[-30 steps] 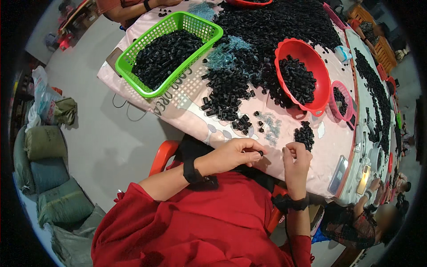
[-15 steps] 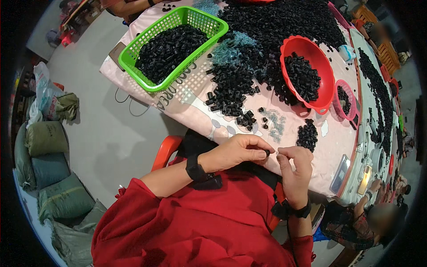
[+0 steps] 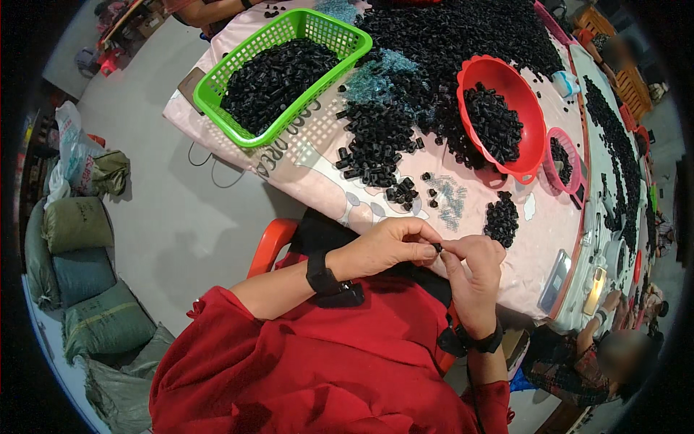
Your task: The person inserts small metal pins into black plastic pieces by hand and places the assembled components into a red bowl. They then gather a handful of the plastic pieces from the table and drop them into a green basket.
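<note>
My left hand (image 3: 387,246) and my right hand (image 3: 473,271) meet over my lap at the table's near edge. Their fingertips pinch a small black plastic piece (image 3: 438,248) between them. Just beyond my hands, on the pink cloth (image 3: 318,163), lie a small heap of black pieces (image 3: 501,217) and a few loose ones (image 3: 402,192). Both wrists wear black bands.
A green basket (image 3: 217,94) of black pieces sits at the far left, a red bowl (image 3: 473,79) and a small pink basket (image 3: 562,137) at the right, a large black pile (image 3: 448,36) behind. A phone (image 3: 555,271) lies near the edge. Sacks (image 3: 79,224) line the floor left; another person (image 3: 585,354) sits right.
My two hands have come together from slightly apart and now touch at the fingertips around the small black piece. The view has tilted down a little.
</note>
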`<state>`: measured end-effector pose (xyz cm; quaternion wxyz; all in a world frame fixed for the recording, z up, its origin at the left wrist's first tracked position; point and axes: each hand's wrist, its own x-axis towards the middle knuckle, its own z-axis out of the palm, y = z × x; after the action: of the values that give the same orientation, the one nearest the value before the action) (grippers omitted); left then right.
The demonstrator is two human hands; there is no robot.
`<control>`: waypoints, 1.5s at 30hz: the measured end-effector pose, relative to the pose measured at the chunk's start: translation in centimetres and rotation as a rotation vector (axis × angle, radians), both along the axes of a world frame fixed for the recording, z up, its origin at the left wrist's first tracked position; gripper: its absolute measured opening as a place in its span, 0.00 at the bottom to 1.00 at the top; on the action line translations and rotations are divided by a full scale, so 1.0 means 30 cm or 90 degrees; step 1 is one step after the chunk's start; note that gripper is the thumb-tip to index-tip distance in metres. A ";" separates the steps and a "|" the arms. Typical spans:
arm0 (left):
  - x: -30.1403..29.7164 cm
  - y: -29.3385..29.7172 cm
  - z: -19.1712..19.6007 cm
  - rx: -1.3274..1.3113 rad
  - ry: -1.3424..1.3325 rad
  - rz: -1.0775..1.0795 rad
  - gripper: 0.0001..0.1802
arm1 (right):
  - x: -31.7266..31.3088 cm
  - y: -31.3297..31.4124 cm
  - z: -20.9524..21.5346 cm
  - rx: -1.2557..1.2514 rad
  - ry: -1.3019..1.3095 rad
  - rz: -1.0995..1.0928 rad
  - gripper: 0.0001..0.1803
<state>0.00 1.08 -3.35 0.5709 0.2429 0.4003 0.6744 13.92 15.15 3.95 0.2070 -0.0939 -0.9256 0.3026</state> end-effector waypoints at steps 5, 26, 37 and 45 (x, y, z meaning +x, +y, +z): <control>0.005 0.005 -0.011 0.007 -0.004 0.004 0.13 | -0.001 -0.006 -0.005 0.015 0.012 0.005 0.10; 0.001 0.002 0.016 -0.039 0.024 -0.011 0.10 | 0.035 -0.011 -0.022 0.049 0.016 0.033 0.20; 0.004 0.005 0.008 -0.053 0.038 -0.089 0.12 | -0.035 0.450 -0.217 0.300 0.010 -0.214 0.13; -0.004 -0.005 0.005 -0.052 0.030 -0.072 0.12 | 0.002 0.444 -0.234 0.210 -0.043 -0.091 0.15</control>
<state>-0.12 0.92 -3.21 0.6078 0.2572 0.4267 0.6183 13.98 28.47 -3.09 0.2096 -0.1340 -0.9601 0.1281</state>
